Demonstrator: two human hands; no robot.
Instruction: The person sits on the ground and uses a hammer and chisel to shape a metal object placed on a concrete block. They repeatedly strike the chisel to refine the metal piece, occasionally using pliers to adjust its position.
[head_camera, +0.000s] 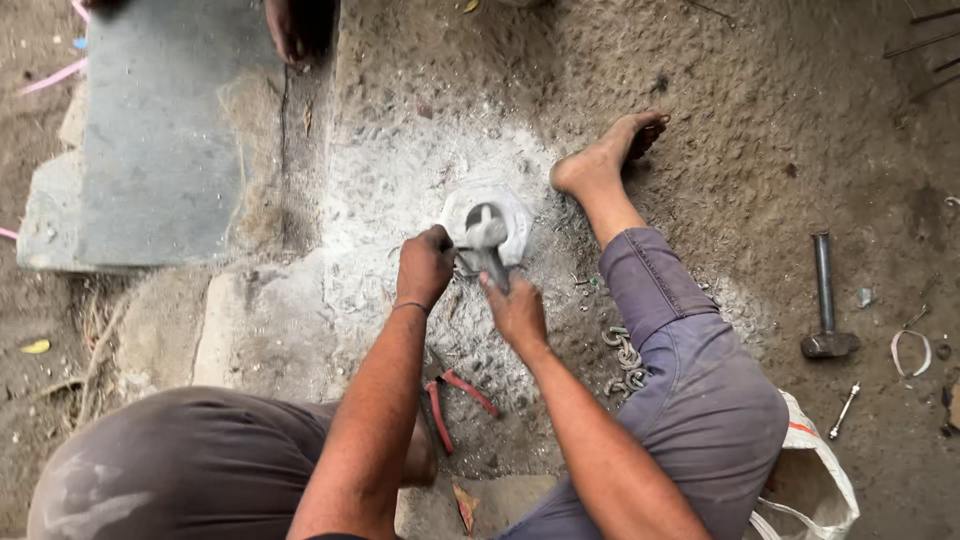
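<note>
Left hand fingers clenched, apparently on a thin tool beside the white mould. Right hand fingers grip a grey hammer, its head just beyond them.

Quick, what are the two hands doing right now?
Left hand: closed, gripping something hidden beside the white bowl.
Right hand: closed on the grey tool.

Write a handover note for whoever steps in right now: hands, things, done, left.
Left hand: gripping at the left edge of the white bowl on the ground.
Right hand: holding the grey tool, whose head sits in the bowl.
Nearby: red pliers between the knees, metal rings by the right leg, hammer further right.
Done: white powder already spread around the bowl.
Left: cannot tell; the work in the bowl looks ongoing.
</note>
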